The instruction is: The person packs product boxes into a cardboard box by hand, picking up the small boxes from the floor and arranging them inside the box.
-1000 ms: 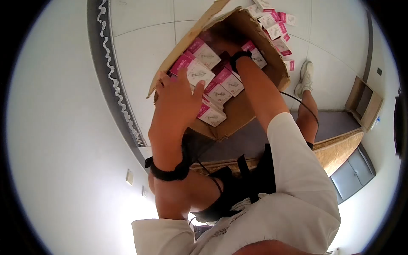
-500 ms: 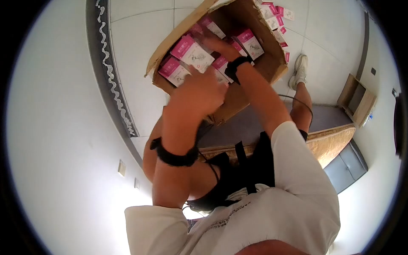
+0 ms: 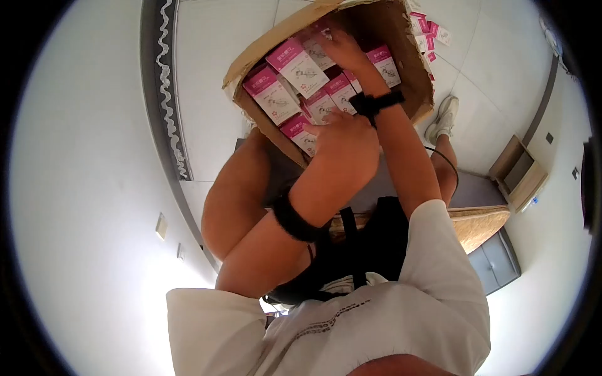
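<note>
An opened cardboard carton (image 3: 251, 47) holds several pink-and-white boxes (image 3: 274, 100), some with their printed faces up. My right hand (image 3: 347, 50) reaches to the far side of the carton. Its fingers are bent against the edge of a pink-and-white box (image 3: 318, 53) and look closed on it, though they are slightly blurred. Nearer to me, my left hand (image 3: 348, 144) is over the near boxes (image 3: 298, 133), thumb and forefinger apart at their tops. Its other fingers are hidden behind the back of the hand. Both wrists wear black bands.
More pink-and-white boxes (image 3: 421, 42) lie on the tiled floor (image 3: 467, 103) right of the carton. A low grey surface (image 3: 473, 188) lies beneath the near side. A thin cable loops by my right leg. A wooden box-like piece (image 3: 519, 172) stands at the right wall.
My left hand has moved right and toward me, away from the large upper box. My right hand has shifted right and farther from me. The view has shifted, so the carton appears slightly lower and farther right.
</note>
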